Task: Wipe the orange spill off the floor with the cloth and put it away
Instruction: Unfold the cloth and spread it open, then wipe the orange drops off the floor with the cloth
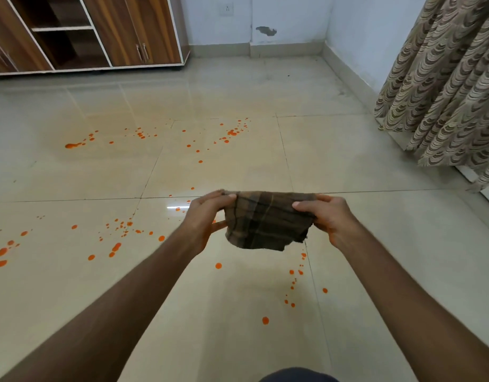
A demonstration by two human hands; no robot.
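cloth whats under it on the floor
The cloth, held up by the left hand and right hand, hangs over tiled floor with orange drops around it; the patch it covers is hidden.

The cloth hangs between the left hand and right hand above the floor — spill scattered around, cupboard far left, curtain right.
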